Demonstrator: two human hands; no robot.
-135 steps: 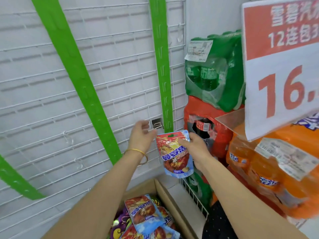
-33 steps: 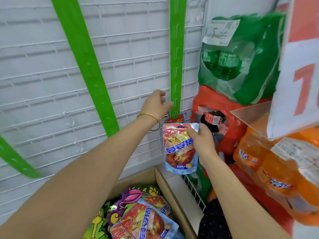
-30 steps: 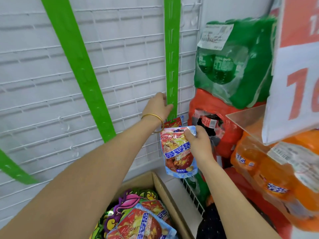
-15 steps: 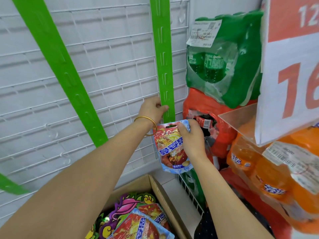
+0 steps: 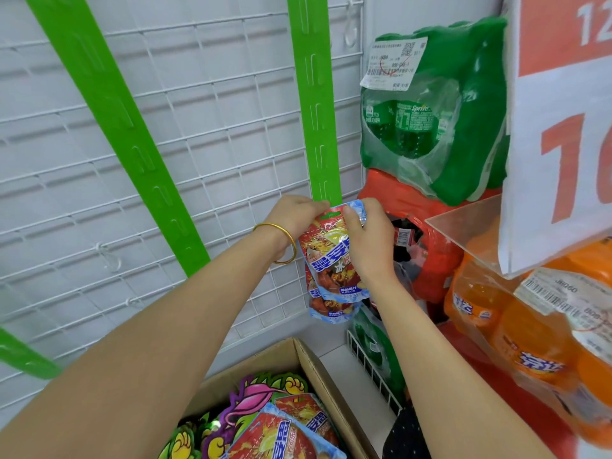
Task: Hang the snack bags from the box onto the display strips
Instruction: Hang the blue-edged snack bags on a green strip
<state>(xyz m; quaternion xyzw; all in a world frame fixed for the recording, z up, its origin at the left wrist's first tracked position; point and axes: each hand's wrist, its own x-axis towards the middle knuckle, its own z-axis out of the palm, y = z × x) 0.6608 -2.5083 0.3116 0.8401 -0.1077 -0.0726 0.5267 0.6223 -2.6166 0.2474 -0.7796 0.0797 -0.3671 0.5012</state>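
Note:
A red and blue snack bag point(image 5: 332, 260) is pressed against the lower end of the upright green display strip point(image 5: 316, 104). My right hand point(image 5: 369, 240) grips the bag's top right corner. My left hand point(image 5: 294, 217) pinches the strip's lower end at the bag's top left. The strip shows through the bag's hang hole. A second matching bag point(image 5: 331, 309) hangs just behind and below it. More snack bags point(image 5: 281, 432) lie in the cardboard box point(image 5: 318, 369) at the bottom.
A slanted green strip point(image 5: 116, 120) crosses the white wire grid point(image 5: 215, 127) to the left. Shrink-wrapped packs of green bottles point(image 5: 430, 111), a red pack point(image 5: 430, 246) and orange soda point(image 5: 516, 336) are stacked on the right. A large price sign point(image 5: 559, 127) hangs at upper right.
My right hand has lifted the snack bag up to the strip's lower end, where my left hand holds the strip. The bag's top now overlaps the strip.

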